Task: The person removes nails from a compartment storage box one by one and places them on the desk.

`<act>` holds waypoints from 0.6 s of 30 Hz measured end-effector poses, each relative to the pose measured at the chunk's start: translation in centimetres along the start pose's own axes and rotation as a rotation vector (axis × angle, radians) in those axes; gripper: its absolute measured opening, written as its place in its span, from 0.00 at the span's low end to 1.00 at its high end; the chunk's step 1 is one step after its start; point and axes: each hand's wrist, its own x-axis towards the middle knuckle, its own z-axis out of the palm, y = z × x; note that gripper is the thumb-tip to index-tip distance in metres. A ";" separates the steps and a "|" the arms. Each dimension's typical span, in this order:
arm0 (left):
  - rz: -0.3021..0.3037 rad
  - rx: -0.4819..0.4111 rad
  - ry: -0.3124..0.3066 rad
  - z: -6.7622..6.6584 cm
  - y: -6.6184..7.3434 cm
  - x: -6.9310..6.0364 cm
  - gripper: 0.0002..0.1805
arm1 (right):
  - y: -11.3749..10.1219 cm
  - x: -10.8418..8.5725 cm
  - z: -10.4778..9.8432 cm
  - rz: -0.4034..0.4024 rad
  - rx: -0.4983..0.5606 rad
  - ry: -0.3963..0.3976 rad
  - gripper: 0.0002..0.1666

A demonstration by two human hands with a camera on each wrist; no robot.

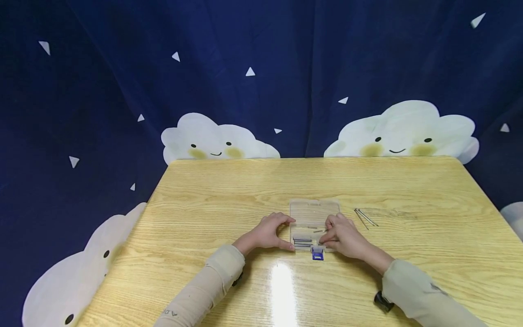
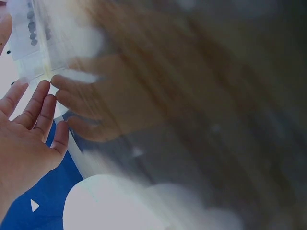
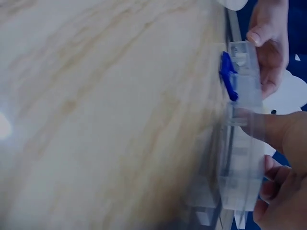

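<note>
Pale wooden table point(image 1: 212, 190) — open clear box point(image 1: 314, 211), blue latch point(image 1: 317, 255) near; left hand point(image 1: 269, 231) loosely spread, right hand point(image 1: 346, 236) at right — grip unclear.

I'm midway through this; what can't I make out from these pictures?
Head: whether the right hand holds anything; its own fingers hide the grip.
Head: the exact count of nails inside the clear box; too small.
Left wrist: all of the left hand; the left edge cuts part off.
Right wrist: the box's contents; blurred behind its wall.
</note>
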 end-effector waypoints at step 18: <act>0.007 0.008 0.005 0.0 0.0 0.0 0.39 | -0.4 0.6 1.3 -0.052 -0.009 0.100 0.08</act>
